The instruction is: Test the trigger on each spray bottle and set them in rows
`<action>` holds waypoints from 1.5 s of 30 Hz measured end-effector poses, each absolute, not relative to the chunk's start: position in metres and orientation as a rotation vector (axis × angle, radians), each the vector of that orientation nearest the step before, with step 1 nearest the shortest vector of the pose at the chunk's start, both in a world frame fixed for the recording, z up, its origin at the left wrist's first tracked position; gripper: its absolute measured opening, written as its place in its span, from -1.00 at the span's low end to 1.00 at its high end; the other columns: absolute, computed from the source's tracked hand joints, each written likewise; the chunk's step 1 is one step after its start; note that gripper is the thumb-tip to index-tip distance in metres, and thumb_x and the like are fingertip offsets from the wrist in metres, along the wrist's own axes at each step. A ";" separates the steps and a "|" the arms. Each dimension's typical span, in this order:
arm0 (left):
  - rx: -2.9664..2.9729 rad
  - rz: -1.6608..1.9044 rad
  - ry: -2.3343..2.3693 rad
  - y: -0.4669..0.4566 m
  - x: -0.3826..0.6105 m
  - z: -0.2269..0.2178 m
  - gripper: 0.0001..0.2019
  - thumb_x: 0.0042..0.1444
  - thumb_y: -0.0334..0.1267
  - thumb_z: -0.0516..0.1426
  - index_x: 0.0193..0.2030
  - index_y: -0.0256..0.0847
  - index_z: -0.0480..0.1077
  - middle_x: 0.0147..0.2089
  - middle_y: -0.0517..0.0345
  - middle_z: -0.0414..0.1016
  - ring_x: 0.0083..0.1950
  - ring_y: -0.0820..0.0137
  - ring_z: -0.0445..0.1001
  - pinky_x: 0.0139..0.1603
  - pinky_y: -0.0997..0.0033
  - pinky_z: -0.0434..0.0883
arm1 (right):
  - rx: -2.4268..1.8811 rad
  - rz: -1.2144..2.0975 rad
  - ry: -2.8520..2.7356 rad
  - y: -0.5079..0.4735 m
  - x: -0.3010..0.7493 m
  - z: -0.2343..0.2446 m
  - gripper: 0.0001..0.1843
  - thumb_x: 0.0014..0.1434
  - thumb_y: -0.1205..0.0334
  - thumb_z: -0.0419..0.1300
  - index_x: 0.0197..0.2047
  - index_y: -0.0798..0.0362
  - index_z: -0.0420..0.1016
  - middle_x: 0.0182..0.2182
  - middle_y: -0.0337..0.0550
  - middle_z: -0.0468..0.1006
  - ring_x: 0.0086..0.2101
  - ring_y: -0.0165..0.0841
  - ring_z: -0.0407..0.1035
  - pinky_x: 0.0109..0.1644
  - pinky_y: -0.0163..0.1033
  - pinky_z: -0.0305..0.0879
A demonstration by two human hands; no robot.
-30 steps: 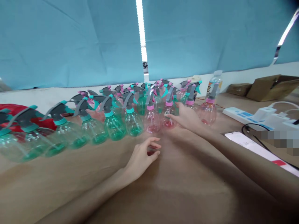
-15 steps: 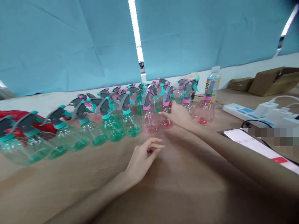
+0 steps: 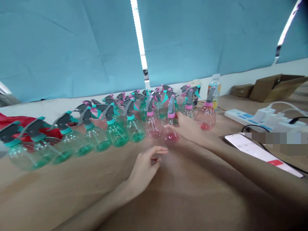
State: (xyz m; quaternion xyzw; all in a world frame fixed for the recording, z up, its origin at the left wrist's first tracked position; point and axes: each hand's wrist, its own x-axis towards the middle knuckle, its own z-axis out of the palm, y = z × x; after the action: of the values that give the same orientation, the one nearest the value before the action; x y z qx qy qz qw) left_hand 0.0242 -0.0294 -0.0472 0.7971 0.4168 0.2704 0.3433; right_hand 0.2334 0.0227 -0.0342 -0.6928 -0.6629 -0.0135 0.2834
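Head-worn view, forward and downward

The front pink bottles (image 3: 172,137) have pink collars (image 3: 171,115), the green bottles (image 3: 116,135) turquoise collars (image 3: 111,121).

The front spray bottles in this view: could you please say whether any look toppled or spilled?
Nothing stands out: the front transparent green spray bottles and transparent pink spray bottles stand upright; no spill shows.

The left forearm (image 3: 106,202) slants in from the near left to the left hand (image 3: 144,165), its fingers (image 3: 157,149) loosely curled and its thumb on the near side, while the right forearm (image 3: 240,162) stretches from the near right to the right hand (image 3: 189,128), farther off, thumb pointing left.
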 end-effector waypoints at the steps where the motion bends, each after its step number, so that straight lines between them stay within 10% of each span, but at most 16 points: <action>1: 2.073 0.712 1.086 -0.029 0.022 -0.047 -0.80 0.18 -0.37 0.09 -0.08 -0.08 0.42 -0.07 0.21 0.62 -0.04 0.34 0.56 0.02 0.31 0.45 | -1.842 -0.035 -1.788 0.017 0.233 -0.034 -0.52 0.16 -0.17 0.14 -0.10 0.07 0.30 -0.20 0.05 0.54 -0.21 0.00 0.47 -0.36 -0.14 0.24; 16: 2.105 0.973 1.042 -0.028 -0.001 0.005 -0.38 0.07 -0.12 0.25 0.26 -0.05 0.16 0.28 0.05 0.31 0.28 0.18 0.28 0.25 0.13 0.31 | -1.424 0.249 -2.141 -0.060 0.176 -0.025 -0.26 0.04 -0.38 0.13 0.05 0.04 0.31 -0.08 0.02 0.45 -0.20 -0.08 0.46 -0.30 -0.04 0.41; 30: 1.874 1.140 0.897 -0.025 0.003 -0.003 -0.69 0.08 -0.33 0.10 0.00 -0.13 0.38 -0.12 0.14 0.52 -0.07 0.28 0.49 0.03 0.24 0.43 | -1.234 0.526 -2.364 -0.055 0.170 -0.042 -0.19 0.06 -0.36 0.14 0.15 0.11 0.26 0.02 0.15 0.48 -0.08 0.03 0.45 -0.11 0.10 0.42; 45: 1.914 1.108 0.894 -0.009 0.009 0.000 -0.82 0.05 -0.40 0.01 -0.22 -0.10 0.30 -0.48 0.34 0.20 -0.47 0.47 0.18 -0.43 0.47 0.21 | -1.355 0.432 -2.385 -0.038 0.236 -0.110 -0.29 0.23 -0.23 0.06 0.29 0.03 0.25 0.32 -0.02 0.13 0.29 -0.10 0.00 0.32 0.13 0.00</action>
State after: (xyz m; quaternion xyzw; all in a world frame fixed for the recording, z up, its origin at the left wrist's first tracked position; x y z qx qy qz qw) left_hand 0.0093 -0.0094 -0.0001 0.7457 0.3483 0.4316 0.3692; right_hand 0.2363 -0.0377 -0.1101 -0.4798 -0.8446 0.1531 0.1815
